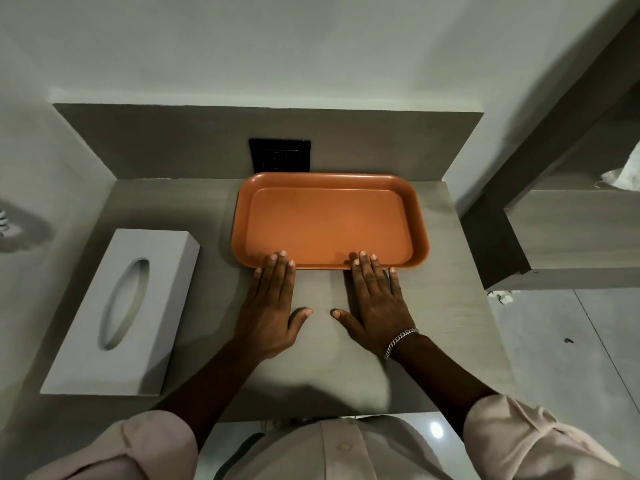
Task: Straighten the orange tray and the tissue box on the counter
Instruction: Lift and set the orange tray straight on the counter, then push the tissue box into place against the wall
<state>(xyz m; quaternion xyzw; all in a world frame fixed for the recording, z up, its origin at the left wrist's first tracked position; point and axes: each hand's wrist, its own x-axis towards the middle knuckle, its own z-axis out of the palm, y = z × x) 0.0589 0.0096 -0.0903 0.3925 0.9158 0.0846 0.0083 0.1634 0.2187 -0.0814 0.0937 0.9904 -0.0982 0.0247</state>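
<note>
An empty orange tray lies at the back of the grey counter, its long side against the back panel. My left hand and my right hand lie flat on the counter, fingers spread, fingertips resting on the tray's near rim. Neither hand grips anything. A white tissue box with an oval slot sits at the left of the counter, turned at a slant to the counter's edges, well apart from both hands.
A black wall socket is set in the back panel just behind the tray's left end. A grey shelf unit stands right of the counter. Tiled floor shows at the lower right.
</note>
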